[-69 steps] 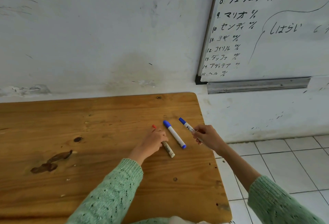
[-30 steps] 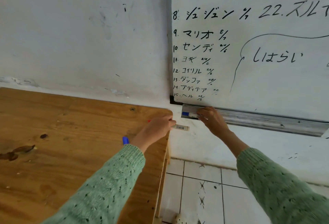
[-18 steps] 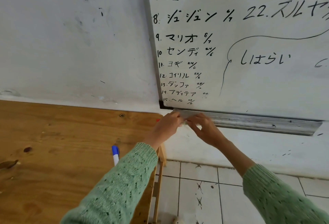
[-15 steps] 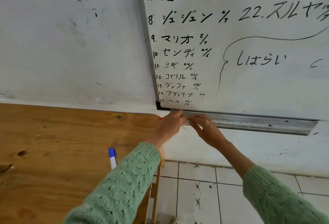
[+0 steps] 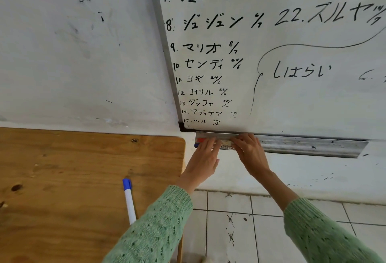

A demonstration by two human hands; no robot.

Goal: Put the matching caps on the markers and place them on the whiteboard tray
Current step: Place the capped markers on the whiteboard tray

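Two markers lie at the left end of the metal whiteboard tray (image 5: pixel 302 145). One has a red cap (image 5: pixel 201 140), and the other, just below it, has a blue cap (image 5: pixel 196 145). My left hand (image 5: pixel 203 158) lies over their left halves with its fingers on the red-capped marker. My right hand (image 5: pixel 249 152) pinches the right ends. A strip of printed marker barrel (image 5: pixel 224 147) shows between the hands. A third marker (image 5: pixel 129 200), white with a blue cap, lies on the wooden table (image 5: pixel 62 179), apart from both hands.
The whiteboard (image 5: pixel 292 54), covered in black writing, hangs above the tray. The table's right edge stops just left of the tray's end. Below the tray are a white wall and a tiled floor (image 5: pixel 240 221).
Both hands left the table. The right hand laid a blue-capped marker in the tray, then the left hand brought the red-capped one there. One blue-capped marker stayed on the table.
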